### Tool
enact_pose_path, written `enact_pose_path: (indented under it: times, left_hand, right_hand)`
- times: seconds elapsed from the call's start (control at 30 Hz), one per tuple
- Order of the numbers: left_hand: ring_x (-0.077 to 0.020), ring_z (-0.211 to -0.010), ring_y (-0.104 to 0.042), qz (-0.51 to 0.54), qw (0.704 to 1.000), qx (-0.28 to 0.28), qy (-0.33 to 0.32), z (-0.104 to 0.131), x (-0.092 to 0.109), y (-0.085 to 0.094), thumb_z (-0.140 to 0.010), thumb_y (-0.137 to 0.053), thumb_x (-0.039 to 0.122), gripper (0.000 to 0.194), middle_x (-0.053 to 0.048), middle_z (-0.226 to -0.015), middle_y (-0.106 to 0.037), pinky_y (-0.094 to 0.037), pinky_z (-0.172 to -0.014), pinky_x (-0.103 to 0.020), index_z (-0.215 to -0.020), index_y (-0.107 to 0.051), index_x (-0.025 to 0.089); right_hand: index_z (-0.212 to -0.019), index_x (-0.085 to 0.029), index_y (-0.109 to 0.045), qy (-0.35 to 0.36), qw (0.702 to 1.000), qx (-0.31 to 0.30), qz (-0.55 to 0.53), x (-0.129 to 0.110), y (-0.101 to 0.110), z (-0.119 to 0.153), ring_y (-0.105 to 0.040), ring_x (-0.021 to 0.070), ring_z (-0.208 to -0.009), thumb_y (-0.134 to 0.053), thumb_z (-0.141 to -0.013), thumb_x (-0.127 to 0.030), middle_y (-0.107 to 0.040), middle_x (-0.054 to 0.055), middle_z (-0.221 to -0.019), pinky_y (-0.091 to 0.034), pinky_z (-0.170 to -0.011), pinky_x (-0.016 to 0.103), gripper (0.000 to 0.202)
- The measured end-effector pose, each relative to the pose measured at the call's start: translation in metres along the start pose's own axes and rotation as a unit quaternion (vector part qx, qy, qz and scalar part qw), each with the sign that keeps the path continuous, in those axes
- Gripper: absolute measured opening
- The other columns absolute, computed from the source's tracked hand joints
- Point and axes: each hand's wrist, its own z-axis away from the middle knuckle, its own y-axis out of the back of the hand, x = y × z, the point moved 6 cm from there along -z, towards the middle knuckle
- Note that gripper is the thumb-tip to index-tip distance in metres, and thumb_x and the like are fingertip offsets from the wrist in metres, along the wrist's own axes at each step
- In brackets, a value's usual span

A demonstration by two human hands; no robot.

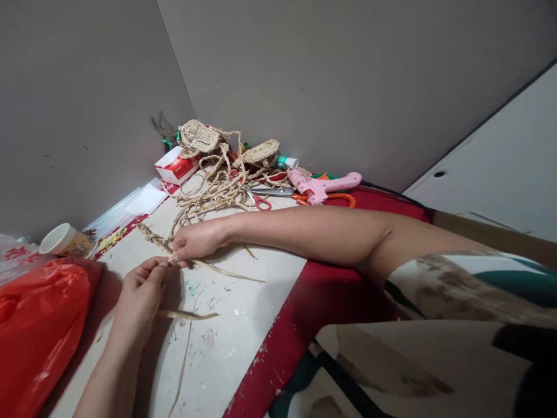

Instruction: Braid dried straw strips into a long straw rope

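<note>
A braided straw cord [153, 236] meets the fingertips of two bare hands over a pale work surface [226, 342]; its plaited length shows just beyond the fingers, slanting away from us toward the upper left. The left hand [141, 283], reaching in from the lower left, pinches the cord's near end between thumb and forefinger. The right hand [195, 241], at the end of an arm stretched across from the right, has its fingers curled in and its tips closed on the same spot, so close that the two sets of fingertips meet or nearly do; we cannot tell which strands each one grips. A loose straw strand [230, 273] trails rightward from below the right hand, and a shorter strand [187, 314] pokes out beside the left wrist. Beyond the hands we find a tangle of straw braid [213, 194], with two sole-shaped straw coils [199, 136] at its top. To its right lie red-handled scissors [256, 199], orange-handled scissors [281, 191] and a pink glue gun [319, 187]; to its left, a red-and-white box [180, 169] with pliers [164, 129] behind. At our far left are a paper cup [65, 241] and a red plastic bag [43, 325]. Red cloth [282, 348] borders the surface.
</note>
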Motion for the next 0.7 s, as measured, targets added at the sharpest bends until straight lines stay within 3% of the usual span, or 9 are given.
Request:
enact_pose_path:
  times: [0.17, 0.37, 0.7]
  left_hand:
    - [-0.0028, -0.038, -0.017, 0.028, 0.998, -0.025, 0.041, 0.003, 0.0, -0.005, -0.064, -0.074, 0.039, 0.027, 0.011, -0.045, -0.026, -0.013, -0.035, -0.014, -0.069, -0.06, 0.016]
    - [-0.0028, -0.039, -0.016, 0.056, 0.997, -0.039, 0.047, 0.001, -0.005, -0.006, -0.065, -0.076, 0.036, 0.026, 0.011, -0.044, -0.027, -0.013, -0.036, -0.013, -0.068, -0.057, 0.017]
    - [-0.0022, -0.037, -0.019, 0.01, 1.0, 0.012, -0.004, -0.002, -0.006, -0.003, -0.067, -0.074, 0.037, 0.027, 0.01, -0.042, -0.034, -0.012, -0.037, -0.014, -0.067, -0.058, 0.016]
  right_hand:
    - [-0.068, -0.009, -0.062, 0.038, 0.993, -0.004, 0.11, -0.012, 0.0, 0.001, -0.043, 0.008, -0.054, -0.047, -0.081, -0.01, -0.055, 0.001, -0.061, -0.033, -0.053, 0.021, 0.02]
    - [-0.076, -0.008, -0.063, 0.033, 0.979, 0.008, 0.199, -0.024, 0.004, 0.011, -0.04, 0.0094, -0.061, -0.048, -0.082, -0.011, -0.053, 0.002, -0.066, -0.032, -0.058, 0.023, 0.017]
    - [-0.089, -0.009, -0.068, -0.007, 0.957, 0.046, 0.285, -0.038, 0.017, 0.023, -0.04, 0.0105, -0.062, -0.045, -0.083, -0.017, -0.065, 0.008, -0.084, -0.031, -0.059, 0.024, 0.025]
